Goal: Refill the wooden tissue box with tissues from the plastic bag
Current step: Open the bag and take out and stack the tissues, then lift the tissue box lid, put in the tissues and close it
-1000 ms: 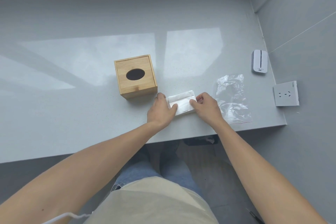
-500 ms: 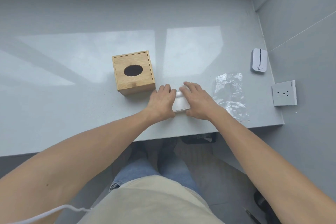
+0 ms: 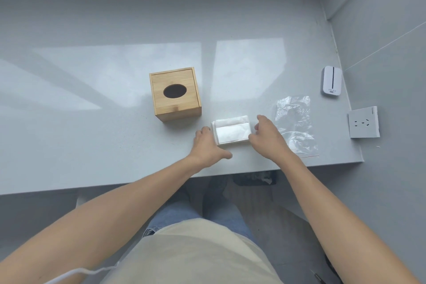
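Observation:
A wooden tissue box (image 3: 175, 94) with a dark oval hole in its lid stands closed on the grey counter (image 3: 92, 122). Just right of it and nearer to me lies a white stack of tissues (image 3: 231, 130), its top sheet folded over. My left hand (image 3: 208, 145) rests at the stack's left side, fingers spread, thumb out toward me. My right hand (image 3: 268, 136) hovers at the stack's right side, fingers curled and apart. Neither hand grips the stack. The empty clear plastic bag (image 3: 294, 122) lies crumpled flat to the right.
A small white device (image 3: 332, 80) with a dark stripe lies near the right wall. A white socket plate (image 3: 363, 122) sits on that wall. The counter's front edge (image 3: 299, 166) runs just below my wrists. My legs and the floor show beneath it.
Both hands had pressed down on top of the tissue stack half a second ago. They have now drawn apart to its two sides, uncovering the stack.

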